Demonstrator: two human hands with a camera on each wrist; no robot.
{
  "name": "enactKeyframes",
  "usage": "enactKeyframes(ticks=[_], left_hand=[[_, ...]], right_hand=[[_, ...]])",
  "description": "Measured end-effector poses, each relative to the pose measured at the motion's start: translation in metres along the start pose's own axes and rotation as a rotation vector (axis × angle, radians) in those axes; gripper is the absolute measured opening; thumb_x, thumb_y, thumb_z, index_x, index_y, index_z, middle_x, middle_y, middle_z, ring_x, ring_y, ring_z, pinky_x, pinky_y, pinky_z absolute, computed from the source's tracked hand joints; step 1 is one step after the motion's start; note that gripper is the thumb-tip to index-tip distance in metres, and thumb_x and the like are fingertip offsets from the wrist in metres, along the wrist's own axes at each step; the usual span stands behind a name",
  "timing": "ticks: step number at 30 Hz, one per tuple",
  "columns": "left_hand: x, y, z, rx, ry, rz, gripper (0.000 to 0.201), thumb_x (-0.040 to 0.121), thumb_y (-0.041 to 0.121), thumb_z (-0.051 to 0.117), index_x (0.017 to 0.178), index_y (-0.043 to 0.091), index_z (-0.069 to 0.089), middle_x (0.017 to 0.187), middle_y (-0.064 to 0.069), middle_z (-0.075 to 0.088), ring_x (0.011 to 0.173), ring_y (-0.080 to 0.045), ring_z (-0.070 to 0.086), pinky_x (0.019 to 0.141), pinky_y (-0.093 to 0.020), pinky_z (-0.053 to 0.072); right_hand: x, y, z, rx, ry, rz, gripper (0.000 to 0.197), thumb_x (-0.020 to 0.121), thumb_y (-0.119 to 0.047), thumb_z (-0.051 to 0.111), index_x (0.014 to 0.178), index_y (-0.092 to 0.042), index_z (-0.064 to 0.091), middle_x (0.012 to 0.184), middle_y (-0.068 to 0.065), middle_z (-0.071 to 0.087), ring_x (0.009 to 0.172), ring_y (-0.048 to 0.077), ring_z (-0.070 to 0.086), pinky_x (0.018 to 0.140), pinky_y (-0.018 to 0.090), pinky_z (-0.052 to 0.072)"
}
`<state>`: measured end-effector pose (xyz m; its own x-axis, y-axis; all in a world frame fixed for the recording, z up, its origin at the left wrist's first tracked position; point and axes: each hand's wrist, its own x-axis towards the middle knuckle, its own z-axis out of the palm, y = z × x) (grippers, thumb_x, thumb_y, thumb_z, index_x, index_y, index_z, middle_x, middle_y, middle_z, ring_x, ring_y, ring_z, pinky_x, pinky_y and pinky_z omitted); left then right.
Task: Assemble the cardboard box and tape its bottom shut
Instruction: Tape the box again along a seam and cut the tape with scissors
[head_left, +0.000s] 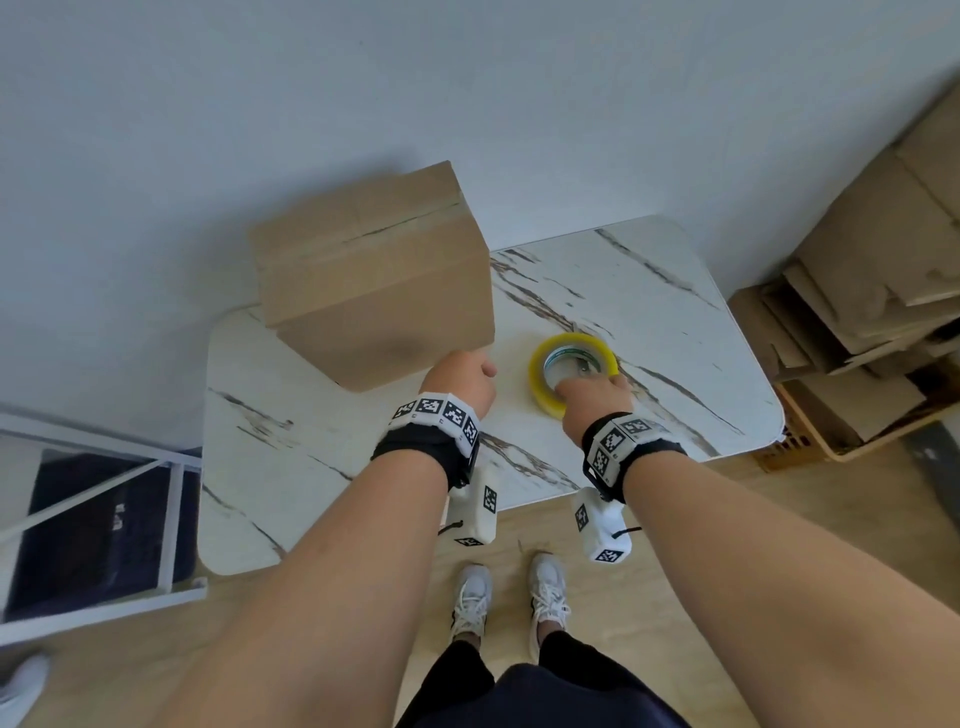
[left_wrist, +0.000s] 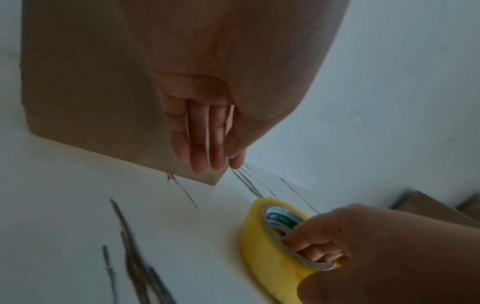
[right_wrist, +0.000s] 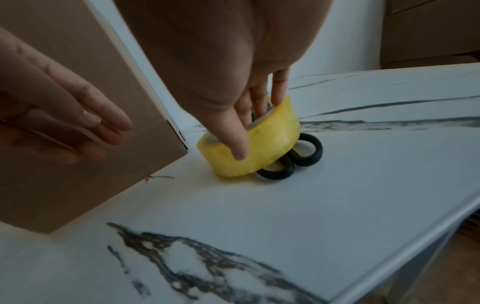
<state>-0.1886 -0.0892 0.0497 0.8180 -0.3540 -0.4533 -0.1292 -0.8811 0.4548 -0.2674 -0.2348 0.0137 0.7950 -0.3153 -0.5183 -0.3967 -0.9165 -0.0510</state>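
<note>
An assembled cardboard box (head_left: 374, 280) stands at the back left of the marble table (head_left: 649, 312), with a taped seam across its top face. My left hand (head_left: 462, 382) lies with straight fingers (left_wrist: 205, 139) against the box's near right side, low by its corner. My right hand (head_left: 592, 400) grips a yellow tape roll (head_left: 537, 376): fingers in the core, thumb (right_wrist: 239, 144) on the outer wall. The roll (right_wrist: 272, 139) is tilted and rests over the black handles of scissors (right_wrist: 318, 148) on the table.
Flattened cardboard (head_left: 857, 291) is piled at the right above a tan crate (head_left: 810, 441) on the floor. A white metal frame (head_left: 156, 493) stands to the left of the table. My feet are at the table's near edge, and the wall is right behind the box.
</note>
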Motion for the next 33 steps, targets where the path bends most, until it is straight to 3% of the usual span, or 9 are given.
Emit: enactKeyframes(ticks=[4,8,14,19,23,25,26,28,33], left_hand=[[0.001,0.003,-0.004,-0.007,0.005,0.023,0.043,0.092,0.005,0.037,0.122,0.018,0.064,0.130,-0.003,0.060,0.117,-0.025,0.057,0.098,-0.034,0.046],[0.001,0.013,-0.016,-0.003,0.018,0.046,0.041,0.093,0.007,0.037,0.122,0.020,0.063,0.130,0.000,0.060,0.116,-0.024,0.057,0.094,-0.031,0.045],[0.004,0.034,-0.035,-0.067,0.011,0.105,0.039,0.092,0.009,0.038,0.115,0.022,0.067,0.129,-0.001,0.061,0.117,-0.023,0.057,0.094,-0.030,0.045],[0.001,0.059,-0.054,-0.113,-0.009,0.217,0.030,0.096,0.019,0.047,0.117,0.014,0.067,0.123,-0.006,0.065,0.110,-0.026,0.061,0.092,-0.031,0.047],[-0.003,0.081,-0.066,-0.298,0.017,0.249,0.042,0.092,0.034,0.054,0.128,0.011,0.057,0.120,-0.008,0.066,0.107,-0.025,0.064,0.097,-0.038,0.050],[-0.007,0.091,-0.073,-0.436,0.019,0.260,0.046,0.091,0.031,0.057,0.131,0.008,0.053,0.108,-0.009,0.070,0.091,-0.024,0.069,0.090,-0.041,0.055],[-0.010,0.096,-0.077,-0.504,0.012,0.268,0.045,0.092,0.027,0.058,0.131,0.006,0.052,0.101,-0.011,0.071,0.080,-0.023,0.069,0.084,-0.040,0.058],[-0.015,0.103,-0.084,-0.581,-0.008,0.290,0.042,0.092,0.021,0.059,0.129,0.003,0.052,0.096,-0.015,0.071,0.068,-0.021,0.067,0.075,-0.036,0.059],[-0.028,0.115,-0.094,-0.594,-0.006,0.331,0.034,0.088,0.013,0.063,0.119,0.000,0.059,0.090,-0.022,0.072,0.081,-0.035,0.071,0.085,-0.042,0.058]], right_hand=[[-0.002,-0.001,-0.010,0.085,-0.025,0.030,0.040,0.083,-0.001,0.042,0.114,-0.016,0.062,0.094,0.004,0.057,0.109,0.026,0.050,0.114,0.040,0.023],[-0.008,-0.001,-0.029,0.217,0.000,0.096,0.042,0.084,-0.003,0.043,0.121,-0.017,0.058,0.111,0.006,0.062,0.111,0.028,0.052,0.114,0.042,0.026],[-0.018,0.005,-0.062,0.599,0.134,0.143,0.029,0.091,-0.019,0.047,0.114,-0.011,0.062,0.110,0.013,0.065,0.100,0.034,0.060,0.090,0.038,0.048],[-0.031,0.009,-0.099,0.943,0.256,0.155,0.035,0.089,-0.004,0.049,0.121,-0.006,0.062,0.114,0.016,0.065,0.099,0.029,0.058,0.082,0.032,0.044],[-0.043,0.010,-0.124,1.131,0.290,0.149,0.035,0.087,-0.001,0.051,0.116,-0.013,0.065,0.103,0.007,0.062,0.096,0.024,0.055,0.072,0.027,0.044],[-0.046,0.008,-0.136,1.199,0.303,0.149,0.036,0.086,-0.001,0.052,0.117,-0.013,0.066,0.108,0.010,0.063,0.106,0.029,0.058,0.087,0.035,0.050],[-0.048,0.007,-0.141,1.220,0.304,0.156,0.037,0.085,-0.001,0.052,0.118,-0.011,0.066,0.116,0.012,0.063,0.112,0.031,0.058,0.097,0.041,0.048],[-0.053,0.007,-0.148,1.267,0.316,0.164,0.035,0.085,-0.002,0.053,0.116,-0.011,0.066,0.123,0.014,0.063,0.117,0.031,0.057,0.104,0.046,0.044],[-0.067,0.004,-0.155,1.335,0.388,0.132,0.020,0.083,-0.001,0.052,0.093,-0.014,0.064,0.102,0.013,0.064,0.110,0.035,0.059,0.100,0.052,0.046]])
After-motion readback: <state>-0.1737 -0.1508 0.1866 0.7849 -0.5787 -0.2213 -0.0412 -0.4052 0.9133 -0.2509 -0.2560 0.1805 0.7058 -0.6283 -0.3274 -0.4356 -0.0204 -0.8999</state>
